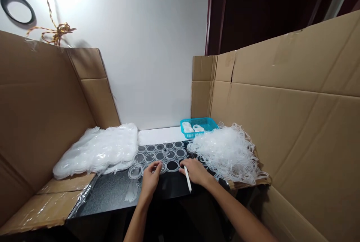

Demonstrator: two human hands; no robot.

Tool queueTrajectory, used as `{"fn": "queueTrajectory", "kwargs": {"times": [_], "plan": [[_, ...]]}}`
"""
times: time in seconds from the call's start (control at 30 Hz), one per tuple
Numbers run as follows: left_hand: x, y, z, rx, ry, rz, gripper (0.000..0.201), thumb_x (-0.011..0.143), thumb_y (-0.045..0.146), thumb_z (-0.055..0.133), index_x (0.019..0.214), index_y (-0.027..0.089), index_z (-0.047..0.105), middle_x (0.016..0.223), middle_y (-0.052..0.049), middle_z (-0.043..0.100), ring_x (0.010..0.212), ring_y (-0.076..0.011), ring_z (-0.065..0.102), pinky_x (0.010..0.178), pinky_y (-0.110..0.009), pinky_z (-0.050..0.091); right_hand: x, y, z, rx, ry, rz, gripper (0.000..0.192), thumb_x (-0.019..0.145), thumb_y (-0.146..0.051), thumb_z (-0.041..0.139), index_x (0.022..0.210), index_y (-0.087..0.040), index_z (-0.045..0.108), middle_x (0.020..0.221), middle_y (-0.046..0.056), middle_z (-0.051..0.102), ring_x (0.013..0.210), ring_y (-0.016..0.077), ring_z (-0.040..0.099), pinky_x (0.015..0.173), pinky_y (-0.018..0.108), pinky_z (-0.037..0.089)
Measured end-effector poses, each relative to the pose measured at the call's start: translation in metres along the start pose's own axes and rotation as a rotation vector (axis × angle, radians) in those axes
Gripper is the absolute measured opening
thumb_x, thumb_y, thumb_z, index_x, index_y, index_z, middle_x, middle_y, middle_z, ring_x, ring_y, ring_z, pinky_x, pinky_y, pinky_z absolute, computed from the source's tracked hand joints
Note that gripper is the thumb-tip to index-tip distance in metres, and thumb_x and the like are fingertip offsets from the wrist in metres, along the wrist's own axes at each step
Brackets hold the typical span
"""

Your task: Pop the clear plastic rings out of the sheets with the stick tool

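A sheet of clear plastic rings (160, 156) lies in rows on the black tabletop (112, 193). At its near edge is my left hand (150, 177), fingers curled and thumb close to the index finger; what they pinch, if anything, is too small to make out. My right hand (195, 171) is closed on a slim white stick (188, 180), which points down toward the table's front edge. The right fingertips touch the front row of rings, beside a ring with a dark, open-looking centre (172, 166).
A stack of translucent ring sheets (104, 150) is on the left. To the right lies a tangled heap of clear plastic strips (225, 152). Behind it, a blue basket (209, 124) holds white rolls or rings. Cardboard walls (281, 122) stand at both sides.
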State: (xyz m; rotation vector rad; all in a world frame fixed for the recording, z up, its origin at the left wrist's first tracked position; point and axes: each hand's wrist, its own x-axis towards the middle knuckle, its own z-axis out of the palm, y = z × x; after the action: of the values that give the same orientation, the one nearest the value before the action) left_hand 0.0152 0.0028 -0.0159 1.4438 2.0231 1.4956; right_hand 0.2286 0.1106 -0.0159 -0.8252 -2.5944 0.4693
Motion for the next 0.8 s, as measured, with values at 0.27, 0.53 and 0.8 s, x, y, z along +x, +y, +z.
{"fn": "queueTrajectory", "kwargs": {"times": [0.27,0.53,0.8], "plan": [[0.079,-0.001,0.031,0.23,0.004,0.077,0.021,0.078,0.032,0.067,0.094,0.02,0.075,0.1,-0.011,0.072,0.097,-0.0277,0.068,0.097,-0.044,0.051,-0.022,-0.014,0.029,0.175,0.317,0.162,0.025,0.102,-0.027,0.055,0.119,-0.026,0.074,0.116,0.01,0.073,0.106,0.0296,0.071,0.095,0.043,0.053],[0.118,0.032,0.028,0.165,0.042,0.246,0.017,0.083,0.027,0.06,0.067,0.022,0.064,0.069,-0.003,0.062,0.066,-0.0201,0.06,0.076,-0.035,0.051,-0.017,-0.01,0.021,0.184,0.295,0.218,0.022,0.098,-0.031,0.062,0.114,-0.03,0.076,0.114,0.005,0.075,0.106,0.0276,0.071,0.098,0.038,0.053],[0.129,0.165,0.139,-0.205,0.183,0.617,0.033,0.103,0.031,0.044,0.124,0.019,0.067,0.126,-0.013,0.066,0.116,-0.0225,0.064,0.105,-0.042,0.051,-0.009,-0.002,0.021,0.131,0.283,0.215,0.022,0.094,-0.032,0.061,0.107,-0.027,0.078,0.107,0.007,0.078,0.096,0.0271,0.073,0.088,0.036,0.054]]}}
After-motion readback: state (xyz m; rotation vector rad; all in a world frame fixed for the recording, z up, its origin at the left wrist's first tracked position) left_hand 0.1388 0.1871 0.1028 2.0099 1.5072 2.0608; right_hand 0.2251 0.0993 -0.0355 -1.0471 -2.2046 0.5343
